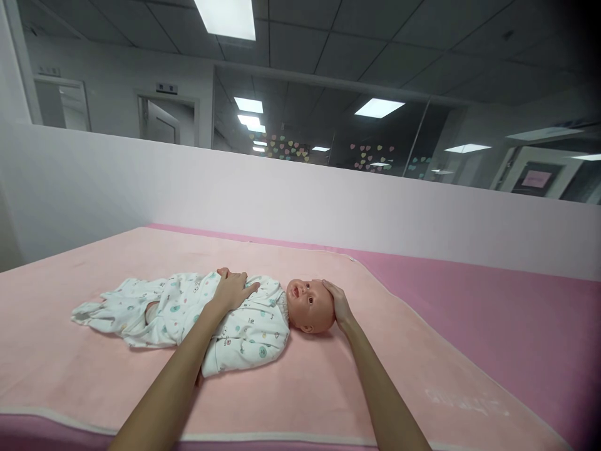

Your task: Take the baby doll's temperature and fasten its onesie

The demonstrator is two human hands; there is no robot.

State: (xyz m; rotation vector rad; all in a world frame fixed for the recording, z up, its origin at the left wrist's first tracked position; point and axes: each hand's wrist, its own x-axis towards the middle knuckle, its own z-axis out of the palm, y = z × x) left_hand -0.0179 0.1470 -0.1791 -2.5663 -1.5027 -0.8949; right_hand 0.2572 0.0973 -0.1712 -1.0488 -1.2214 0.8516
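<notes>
A baby doll lies on its back on a light pink blanket (pixel 328 388), head to the right. It wears a white romper (pixel 244 332) printed with small coloured shapes. My left hand (pixel 232 290) rests flat on the doll's chest, fingers spread toward the neck. My right hand (pixel 339 304) cups the top of the doll's bare head (pixel 307 305). The doll's legs point left, where the romper lies loose and crumpled.
The blanket covers a darker pink bed surface (pixel 507 313) that shows on the right. A white partition wall (pixel 300 200) stands right behind the bed. Beyond it are glass office walls with heart stickers, doors and ceiling lights.
</notes>
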